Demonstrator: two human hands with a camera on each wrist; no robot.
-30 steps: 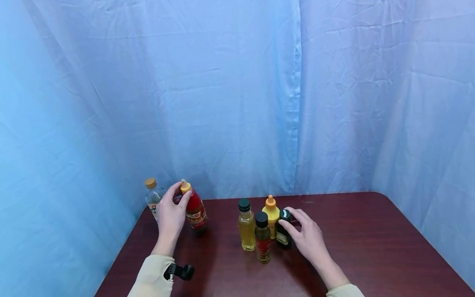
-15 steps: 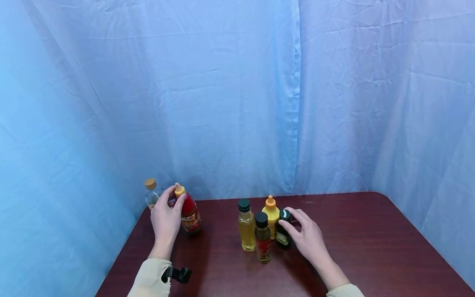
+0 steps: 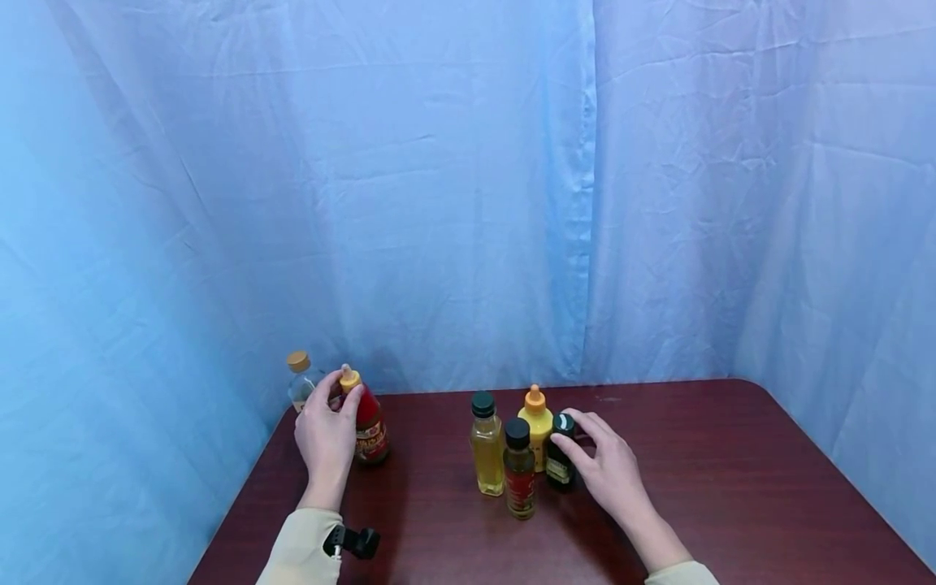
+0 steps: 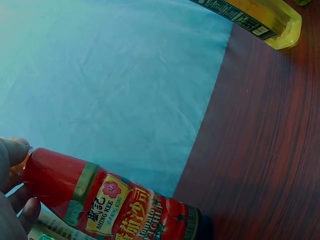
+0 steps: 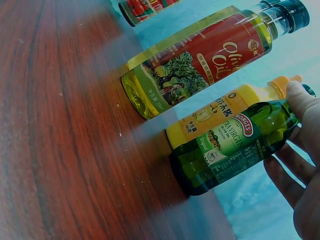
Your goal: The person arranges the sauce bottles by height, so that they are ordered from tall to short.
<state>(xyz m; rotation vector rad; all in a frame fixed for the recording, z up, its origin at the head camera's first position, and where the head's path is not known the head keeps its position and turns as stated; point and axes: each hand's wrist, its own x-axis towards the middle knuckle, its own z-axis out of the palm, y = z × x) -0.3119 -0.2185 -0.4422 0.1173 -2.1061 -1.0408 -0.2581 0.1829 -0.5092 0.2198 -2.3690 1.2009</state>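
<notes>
My left hand point(image 3: 327, 439) pinches the yellow cap of a red ketchup bottle point(image 3: 371, 435) near the table's back left. In the left wrist view this ketchup bottle point(image 4: 125, 200) shows its tomato label; whether its base touches the table I cannot tell. Behind the hand stands a clear bottle with a tan cap point(image 3: 297, 361), partly hidden. My right hand point(image 3: 610, 467) holds the neck of a dark green olive oil bottle point(image 3: 561, 463), thumb and fingers on either side. That olive oil bottle point(image 5: 230, 145) appears upright on the table beside a yellow squeeze bottle point(image 5: 210, 117).
Left of the green bottle, a red-labelled olive oil bottle point(image 3: 521, 483) stands in front and a green-capped bottle of yellow oil point(image 3: 487, 455) stands farther left. A blue curtain point(image 3: 468, 203) hangs behind the dark red wooden table point(image 3: 731, 471).
My left hand has moved left and slightly toward me with the ketchup bottle, closer to the clear bottle. My right hand and the group of bottles near it have stayed in place.
</notes>
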